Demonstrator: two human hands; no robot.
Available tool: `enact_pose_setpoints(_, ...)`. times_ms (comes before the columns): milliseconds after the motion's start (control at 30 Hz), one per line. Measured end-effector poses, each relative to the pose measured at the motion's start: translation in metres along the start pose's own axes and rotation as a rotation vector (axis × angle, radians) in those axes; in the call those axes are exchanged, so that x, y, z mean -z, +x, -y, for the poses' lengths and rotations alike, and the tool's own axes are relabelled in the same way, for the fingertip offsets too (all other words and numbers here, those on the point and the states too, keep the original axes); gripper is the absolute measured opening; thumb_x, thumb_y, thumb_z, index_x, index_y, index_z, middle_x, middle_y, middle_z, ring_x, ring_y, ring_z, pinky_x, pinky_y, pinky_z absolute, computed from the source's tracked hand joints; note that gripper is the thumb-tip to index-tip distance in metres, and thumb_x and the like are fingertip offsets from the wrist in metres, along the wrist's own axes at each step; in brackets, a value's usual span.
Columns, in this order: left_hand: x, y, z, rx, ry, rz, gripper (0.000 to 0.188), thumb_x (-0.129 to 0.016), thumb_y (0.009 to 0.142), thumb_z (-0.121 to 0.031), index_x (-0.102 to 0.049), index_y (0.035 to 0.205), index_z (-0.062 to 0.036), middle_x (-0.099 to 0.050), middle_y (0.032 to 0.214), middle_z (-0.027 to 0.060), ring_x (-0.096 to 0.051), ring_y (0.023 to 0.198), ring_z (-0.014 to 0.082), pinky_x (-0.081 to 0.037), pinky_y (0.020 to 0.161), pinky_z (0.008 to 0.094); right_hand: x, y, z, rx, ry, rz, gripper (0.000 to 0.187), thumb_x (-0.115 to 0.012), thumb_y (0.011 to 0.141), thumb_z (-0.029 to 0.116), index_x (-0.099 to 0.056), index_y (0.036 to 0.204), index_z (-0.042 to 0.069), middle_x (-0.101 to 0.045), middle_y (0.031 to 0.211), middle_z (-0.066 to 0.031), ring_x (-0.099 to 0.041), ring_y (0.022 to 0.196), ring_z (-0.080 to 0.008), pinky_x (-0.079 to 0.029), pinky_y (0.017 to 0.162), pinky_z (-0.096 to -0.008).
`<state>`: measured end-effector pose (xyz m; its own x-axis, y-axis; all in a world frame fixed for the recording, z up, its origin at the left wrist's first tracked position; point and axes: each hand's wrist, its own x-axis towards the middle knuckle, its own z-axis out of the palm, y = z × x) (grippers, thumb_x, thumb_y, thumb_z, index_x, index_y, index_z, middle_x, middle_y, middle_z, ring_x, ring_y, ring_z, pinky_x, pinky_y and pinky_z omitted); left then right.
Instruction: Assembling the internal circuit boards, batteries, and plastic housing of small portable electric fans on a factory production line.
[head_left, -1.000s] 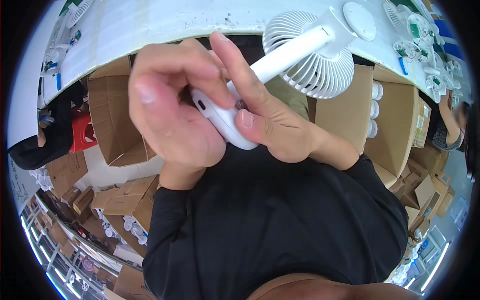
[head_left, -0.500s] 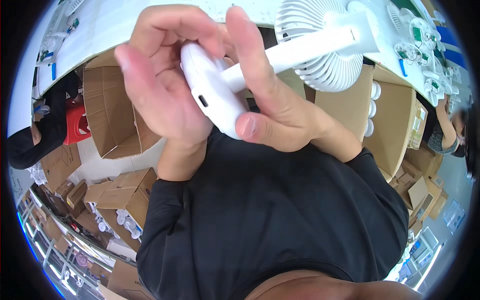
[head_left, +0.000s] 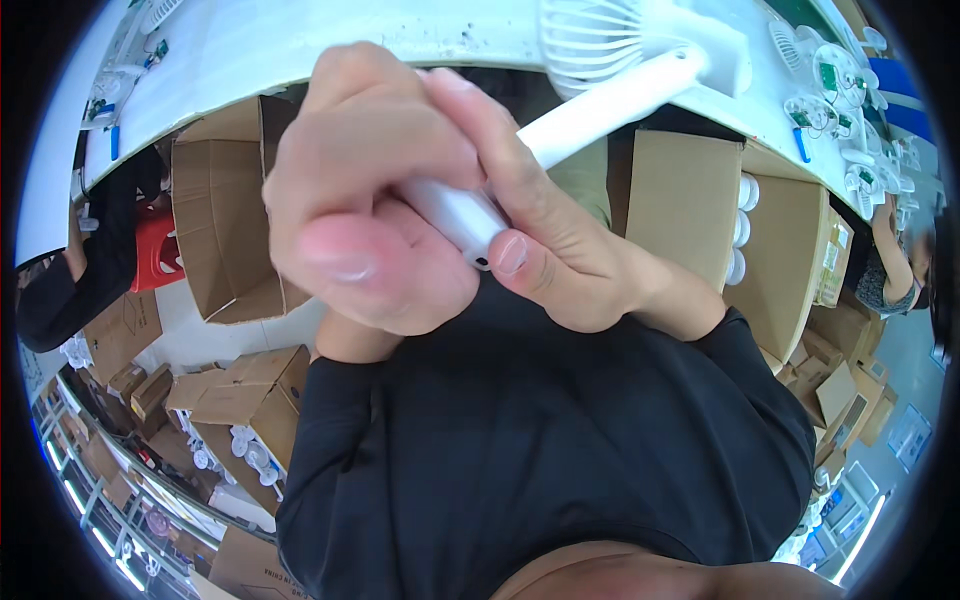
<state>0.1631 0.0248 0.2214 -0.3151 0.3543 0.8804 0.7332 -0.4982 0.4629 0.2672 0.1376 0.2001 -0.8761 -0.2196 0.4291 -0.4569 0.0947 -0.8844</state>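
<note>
A white small fan (head_left: 615,108) is held in front of my chest, tilted, its slatted round head up and to the right over the table edge. My left hand (head_left: 370,200) is closed around the fan's base end, its curled fingers covering most of it. Between the hands a white piece of the base (head_left: 455,215) shows, with a small dark opening at its lower tip. My right hand (head_left: 565,235) grips the same end from the right, with the thumb at that tip and fingers along the stem.
A white table (head_left: 400,40) runs across the top, with fan parts and green circuit boards (head_left: 830,75) at right. An open cardboard box (head_left: 225,220) stands at left; another (head_left: 780,260) at right holds white round parts. Beside a red stool (head_left: 155,245) is a person's dark sleeve (head_left: 95,250); another person's arm (head_left: 895,245) is far right.
The fan has turned, so the wide base face and its port no longer show. My left hand has gone from loosely spread to wrapped around the base. The fan head has moved slightly up.
</note>
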Motion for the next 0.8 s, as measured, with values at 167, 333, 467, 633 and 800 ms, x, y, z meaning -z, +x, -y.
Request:
enact_pose_setpoints(167, -0.009, -0.009, 0.004, 0.35, -0.17, -0.288, 0.049, -0.022, 0.107, -0.043, -0.053, 0.1, -0.0054, -0.055, 0.07, 0.0053, -0.044, 0.06, 0.0136, -0.038, 0.062, 0.0264, -0.007, -0.001, -0.032, 0.252, -0.087, -0.076, 0.071, -0.042, 0.101, 0.031, -0.005, 0.156, 0.004, -0.007, 0.16, -0.0209, -0.021, 0.142, -0.0387, -0.019, 0.115, -0.0495)
enact_pose_setpoints(333, -0.001, -0.011, 0.005, 0.326, -0.438, -0.36, 0.046, -0.024, 0.106, -0.039, -0.053, 0.105, -0.0035, -0.058, 0.077, 0.0083, -0.046, 0.064, 0.0142, -0.039, 0.066, 0.0264, -0.017, -0.005, -0.023, 0.236, -0.068, -0.163, 0.068, -0.045, 0.101, 0.034, -0.017, 0.156, 0.005, -0.009, 0.159, -0.0227, -0.022, 0.142, -0.0412, -0.02, 0.113, -0.051)
enact_pose_setpoints(467, -0.012, -0.004, -0.002, 0.207, -0.459, -0.455, 0.043, -0.022, 0.106, -0.037, -0.052, 0.107, -0.0052, -0.057, 0.079, 0.0091, -0.048, 0.072, 0.0169, -0.039, 0.074, 0.0303, -0.012, -0.007, -0.01, 0.053, 0.061, -0.179, 0.07, -0.049, 0.1, 0.038, -0.021, 0.156, 0.006, -0.012, 0.159, -0.0232, -0.02, 0.143, -0.0411, -0.02, 0.113, -0.0521)
enact_pose_setpoints(633, -0.025, 0.01, -0.012, 0.267, -0.302, -0.738, 0.039, -0.025, 0.106, -0.033, -0.051, 0.108, -0.0048, -0.058, 0.076, 0.0084, -0.048, 0.072, 0.0166, -0.039, 0.075, 0.0301, 0.003, 0.002, -0.013, 0.065, 0.098, -0.11, 0.07, -0.052, 0.098, 0.041, -0.027, 0.154, 0.008, -0.014, 0.159, -0.0235, -0.02, 0.143, -0.0408, -0.019, 0.113, -0.0526)
enact_pose_setpoints(800, -0.006, -0.004, -0.003, 0.419, -0.477, -0.432, 0.035, -0.028, 0.105, -0.031, -0.052, 0.106, -0.0044, -0.058, 0.077, 0.0089, -0.048, 0.07, 0.0154, -0.039, 0.074, 0.0281, 0.007, -0.009, -0.025, 0.156, 0.044, -0.116, 0.07, -0.059, 0.093, 0.043, -0.038, 0.15, 0.007, -0.021, 0.157, -0.0223, -0.023, 0.14, -0.043, -0.02, 0.114, -0.0523)
